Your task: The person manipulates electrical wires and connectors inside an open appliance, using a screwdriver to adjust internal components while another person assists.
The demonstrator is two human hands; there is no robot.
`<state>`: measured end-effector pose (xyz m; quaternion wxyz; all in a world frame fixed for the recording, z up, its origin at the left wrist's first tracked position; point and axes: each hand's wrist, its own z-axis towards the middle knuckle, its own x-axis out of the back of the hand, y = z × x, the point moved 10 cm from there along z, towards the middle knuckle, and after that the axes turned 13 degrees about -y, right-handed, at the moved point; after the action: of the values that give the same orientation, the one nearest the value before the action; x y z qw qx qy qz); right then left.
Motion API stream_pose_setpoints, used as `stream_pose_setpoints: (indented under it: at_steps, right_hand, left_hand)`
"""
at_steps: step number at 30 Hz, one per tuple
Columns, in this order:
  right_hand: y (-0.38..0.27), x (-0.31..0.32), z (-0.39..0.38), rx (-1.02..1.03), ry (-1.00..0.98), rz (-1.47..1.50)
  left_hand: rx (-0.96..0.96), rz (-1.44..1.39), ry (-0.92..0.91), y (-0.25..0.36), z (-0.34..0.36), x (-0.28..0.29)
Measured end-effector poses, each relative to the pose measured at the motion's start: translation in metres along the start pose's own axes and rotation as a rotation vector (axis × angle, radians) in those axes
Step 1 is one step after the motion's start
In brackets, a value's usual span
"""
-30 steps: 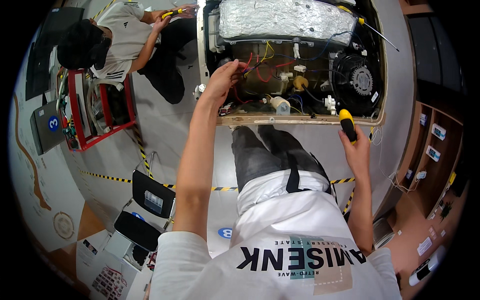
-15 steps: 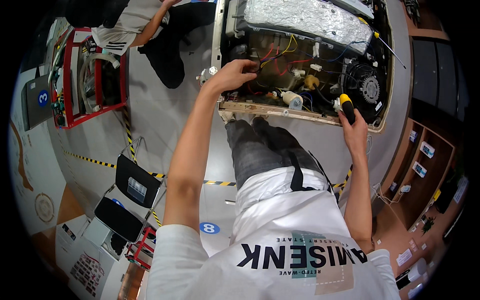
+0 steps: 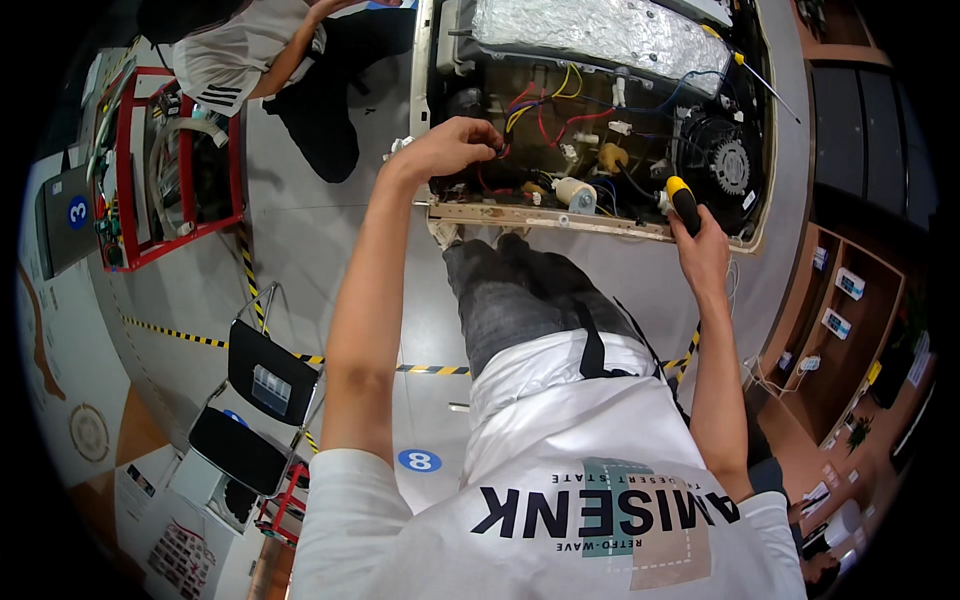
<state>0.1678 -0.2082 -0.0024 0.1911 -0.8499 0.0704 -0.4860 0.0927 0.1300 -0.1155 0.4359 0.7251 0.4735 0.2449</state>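
Observation:
The fingertips of my left hand point(image 3: 455, 147) are bent together at the end of a bundle of thin coloured wires point(image 3: 517, 115), red, yellow and purple, inside an opened appliance housing point(image 3: 500, 216). A small dark piece shows at those fingertips, too small to name. My right hand point(image 3: 704, 250) is closed around a screwdriver point(image 3: 683, 203) with a yellow and black handle, at the near right edge of the housing. The screwdriver's shaft cannot be made out. Between my hands lie a white cylindrical part point(image 3: 575, 195) and a tan rounded part point(image 3: 612, 157).
A foil-covered box point(image 3: 600, 38) fills the housing's far side; a black fan-like motor point(image 3: 728, 165) sits at right. Another screwdriver point(image 3: 770, 88) lies across the right rim. A person point(image 3: 320, 110) crouches at left, near a red-framed cart point(image 3: 128, 170). A black folding chair point(image 3: 265, 375) stands behind.
My left fingers have curled in and moved slightly nearer to me at the wires. The whole view has shifted a little. My right hand still holds the screwdriver at the near right edge.

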Motion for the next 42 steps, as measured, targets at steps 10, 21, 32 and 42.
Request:
stream_pose_setpoints:
  at_steps: [10, 21, 32, 42]
  right_hand:
    - [0.003, -0.003, 0.001, -0.037, -0.002, -0.035]
    - [0.004, -0.003, 0.001, -0.072, 0.035, -0.096]
    - [0.006, -0.002, 0.001, -0.078, 0.061, -0.141]
    - [0.064, -0.003, 0.008, -0.176, 0.113, 0.577]
  left_hand:
    - [0.087, -0.092, -0.007, -0.004, 0.011, 0.004]
    - [-0.052, 0.655, 0.522, 0.047, -0.028, 0.018]
    - [0.057, 0.480, -0.080, 0.036, 0.030, -0.060]
    - [0.184, 0.754, -0.115, 0.021, 0.052, -0.075]
